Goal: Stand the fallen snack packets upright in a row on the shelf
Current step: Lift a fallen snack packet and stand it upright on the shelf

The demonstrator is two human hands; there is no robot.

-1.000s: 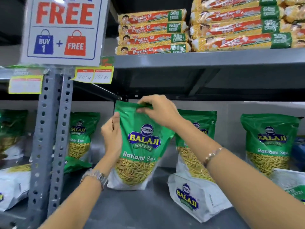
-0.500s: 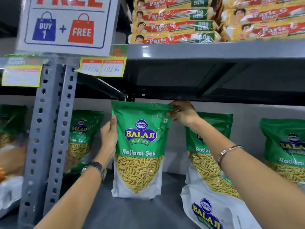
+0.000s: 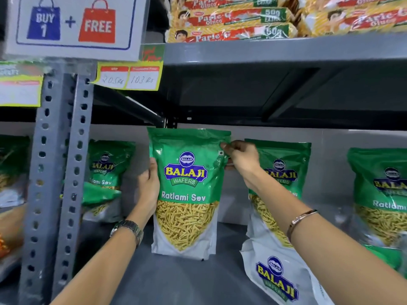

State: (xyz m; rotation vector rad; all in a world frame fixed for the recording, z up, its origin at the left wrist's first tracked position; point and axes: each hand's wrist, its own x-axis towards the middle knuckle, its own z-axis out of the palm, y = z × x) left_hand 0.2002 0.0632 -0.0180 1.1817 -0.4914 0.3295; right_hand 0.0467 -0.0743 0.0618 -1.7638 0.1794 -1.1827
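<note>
A green Balaji Ratlami Sev packet (image 3: 186, 194) stands upright on the grey shelf (image 3: 176, 280), its base resting on the surface. My left hand (image 3: 148, 190) grips its left edge at mid height. My right hand (image 3: 241, 160) pinches its top right corner. A fallen packet (image 3: 277, 276) lies flat at the front right, white back side up. Three more packets stand against the back wall: one at the left (image 3: 105, 172), one behind my right arm (image 3: 284, 172) and one at the far right (image 3: 381, 194).
A perforated grey upright post (image 3: 55, 172) rises at the left with price tags (image 3: 130, 78) and a promotion sign (image 3: 72, 25) on it. The upper shelf (image 3: 275, 49) carries stacked Parle-G biscuit packs (image 3: 231, 25). More packets lie beyond the post at the far left (image 3: 11, 172).
The held packet went from tilted to upright and square on the shelf. My right hand slid from its top middle to its top right corner; the view moved closer.
</note>
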